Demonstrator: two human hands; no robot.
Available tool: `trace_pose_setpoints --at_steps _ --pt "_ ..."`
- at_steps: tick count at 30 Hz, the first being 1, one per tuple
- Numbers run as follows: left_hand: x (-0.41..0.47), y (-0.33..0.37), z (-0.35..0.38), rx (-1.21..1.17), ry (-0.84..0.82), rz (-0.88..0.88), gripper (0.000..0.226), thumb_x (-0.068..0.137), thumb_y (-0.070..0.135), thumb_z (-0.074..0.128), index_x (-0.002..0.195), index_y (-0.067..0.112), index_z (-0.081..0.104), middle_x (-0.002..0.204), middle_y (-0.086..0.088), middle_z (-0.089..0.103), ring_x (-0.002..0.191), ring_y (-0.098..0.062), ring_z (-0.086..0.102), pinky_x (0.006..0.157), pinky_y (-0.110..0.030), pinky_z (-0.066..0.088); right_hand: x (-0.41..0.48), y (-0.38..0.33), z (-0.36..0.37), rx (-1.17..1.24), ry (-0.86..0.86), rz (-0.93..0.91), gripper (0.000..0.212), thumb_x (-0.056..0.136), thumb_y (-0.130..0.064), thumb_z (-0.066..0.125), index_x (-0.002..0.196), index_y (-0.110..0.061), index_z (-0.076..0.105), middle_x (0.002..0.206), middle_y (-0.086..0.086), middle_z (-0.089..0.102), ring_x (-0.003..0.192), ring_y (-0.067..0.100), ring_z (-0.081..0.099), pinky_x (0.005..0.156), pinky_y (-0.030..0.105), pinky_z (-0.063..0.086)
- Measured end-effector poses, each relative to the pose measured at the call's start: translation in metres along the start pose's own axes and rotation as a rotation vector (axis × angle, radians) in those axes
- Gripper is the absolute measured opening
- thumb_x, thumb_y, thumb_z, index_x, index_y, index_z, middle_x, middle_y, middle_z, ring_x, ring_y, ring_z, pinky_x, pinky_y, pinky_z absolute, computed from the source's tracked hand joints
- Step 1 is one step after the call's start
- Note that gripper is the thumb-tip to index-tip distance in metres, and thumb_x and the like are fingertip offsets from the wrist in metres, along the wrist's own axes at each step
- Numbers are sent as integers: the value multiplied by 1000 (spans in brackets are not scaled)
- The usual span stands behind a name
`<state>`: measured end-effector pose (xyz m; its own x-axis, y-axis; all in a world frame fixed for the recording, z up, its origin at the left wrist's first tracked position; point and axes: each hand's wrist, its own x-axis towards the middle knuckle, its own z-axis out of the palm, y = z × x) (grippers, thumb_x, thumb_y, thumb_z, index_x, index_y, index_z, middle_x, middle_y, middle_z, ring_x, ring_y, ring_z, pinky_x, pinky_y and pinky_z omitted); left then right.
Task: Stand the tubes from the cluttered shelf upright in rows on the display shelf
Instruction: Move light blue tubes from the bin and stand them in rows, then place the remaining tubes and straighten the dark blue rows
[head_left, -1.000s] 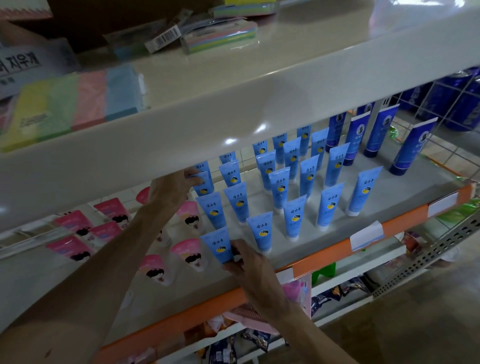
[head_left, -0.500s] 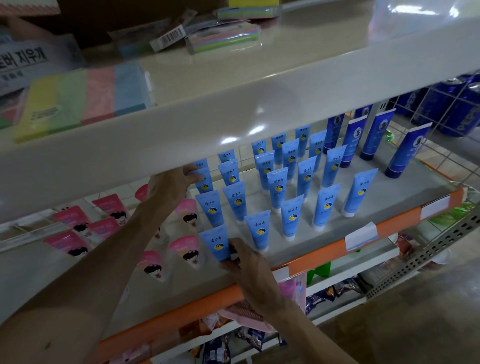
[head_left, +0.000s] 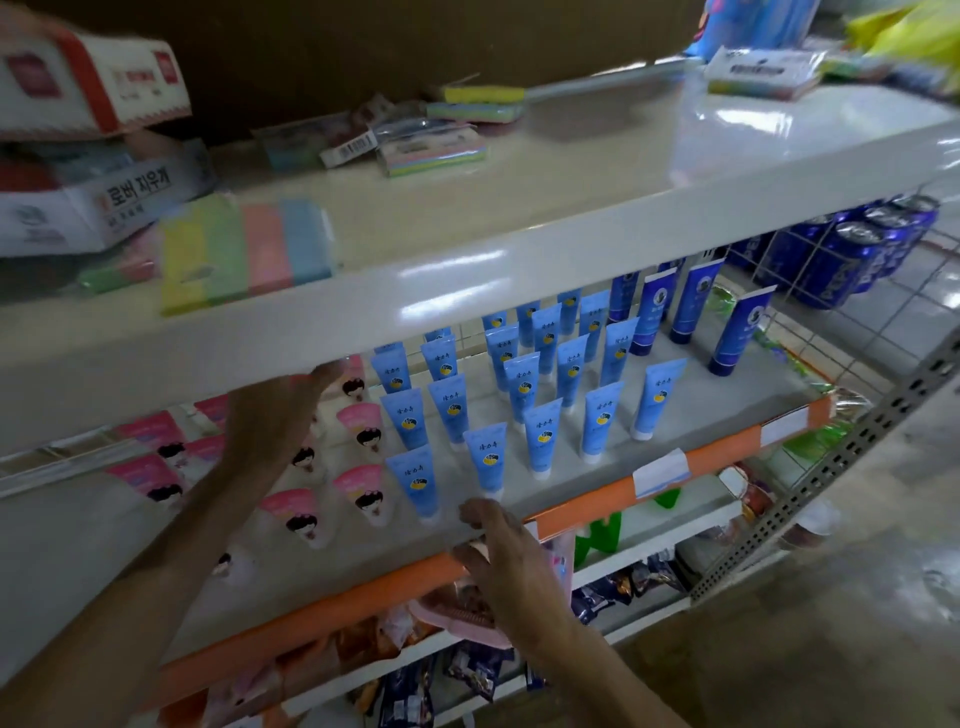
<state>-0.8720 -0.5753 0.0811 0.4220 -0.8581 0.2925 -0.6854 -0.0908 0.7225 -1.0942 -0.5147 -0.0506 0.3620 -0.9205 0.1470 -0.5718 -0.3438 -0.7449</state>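
Tubes (head_left: 415, 480), light blue, upright on white caps in slanting rows across the display shelf (head_left: 727, 421). Nearest of all, right grip (head_left: 498, 551) at that shelf's front lip, fingers loosely bent over the orange edge strip (head_left: 363, 597), holding nothing, just beside the front-row tubes yet apart from them. On each light blue tube, a column of dark script too small to read above a round yellow-and-dark emblem. On the orange strip, a white paper label (head_left: 662, 470), blank as far as can be told.

Further in and to the left, left grip (head_left: 280, 415), back turned to the camera and blurred, fingertips up under the upper shelf (head_left: 519, 249); cannot tell whether closed on anything. Around it, pink tubes (head_left: 358, 488) printed with a cartoon face and black hair, wide end up.

Bare shelf along the front lip, at the front right corner, and left of the pink group; little headroom beneath the upper shelf's thick edge.

Behind on the right, dark blue tubes (head_left: 693, 301), taller, lettering unreadable, then blue cans (head_left: 841, 260) past a wire grid. Up top, a pastel striped pack (head_left: 244, 254), a small pack with a barcode (head_left: 348, 150), a box (head_left: 130, 197) with Korean print including "지우개", and a red-and-white box (head_left: 93, 78), wording blurred.
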Motion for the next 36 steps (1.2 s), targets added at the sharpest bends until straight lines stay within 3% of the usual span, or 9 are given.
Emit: trace_pose_setpoints --at_steps 4,6,8,12,16,21,26,32,36 --pt "-55 -15 -51 -26 45 37 12 87 30 68 93 21 71 92 5 69 78 -13 63 71 -27 46 -21 -10 -16 -31 -100 57 33 92 -30 60 121 -16 53 124 -5 55 109 10 54 91 21 48" --pt "-82 -27 -75 -12 82 5 3 85 28 70 88 29 69 93 9 69 85 -8 62 76 -21 46 -23 -20 -19 -75 -100 37 25 93 -30 58 115 -19 54 116 -4 58 103 11 57 87 28 51" --pt "-111 -43 -101 -5 100 -32 11 83 26 72 84 36 66 91 11 69 82 -7 62 74 -15 44 -26 -34 -16 -91 -118 -19 22 95 -29 56 115 -21 54 112 -6 60 99 10 59 83 28 53" --pt "-153 -83 -148 28 143 -215 4 83 27 72 87 26 70 92 5 70 85 -14 62 72 -22 46 -20 -67 2 -121 -177 -171 24 95 -31 55 116 -20 54 110 -4 64 95 10 63 80 28 54" --pt "-186 -131 -200 44 203 -276 3 84 26 72 87 25 71 88 8 71 85 -13 65 75 -34 52 -15 -118 35 -95 -209 -264 22 93 -27 60 113 -17 60 106 -1 67 91 12 63 77 27 52" --pt "-221 -184 -265 111 306 -344 3 83 20 73 84 23 72 82 10 71 79 -8 65 73 -28 49 -17 -184 100 -34 -277 -374 20 95 -25 58 113 -16 60 104 -1 67 91 12 63 75 26 53" --pt "-249 -257 -340 120 339 -485 6 83 17 73 82 23 72 81 10 72 81 -9 65 76 -28 45 -15 -252 181 13 -369 -365 19 96 -25 57 113 -18 59 104 -5 63 92 12 60 79 29 51" --pt "-248 -364 -436 164 264 -555 15 89 33 61 78 29 70 75 16 71 82 -4 66 79 -31 50 -10 -337 297 45 -379 -289 12 93 -28 60 105 -25 59 95 -8 64 83 11 60 75 33 51" --pt "-226 -410 -486 289 242 -620 33 93 45 52 75 22 67 79 7 69 78 -18 60 71 -29 39 -6 -380 358 87 -390 -235 12 92 -29 62 103 -24 59 90 -6 66 78 12 63 70 31 51"
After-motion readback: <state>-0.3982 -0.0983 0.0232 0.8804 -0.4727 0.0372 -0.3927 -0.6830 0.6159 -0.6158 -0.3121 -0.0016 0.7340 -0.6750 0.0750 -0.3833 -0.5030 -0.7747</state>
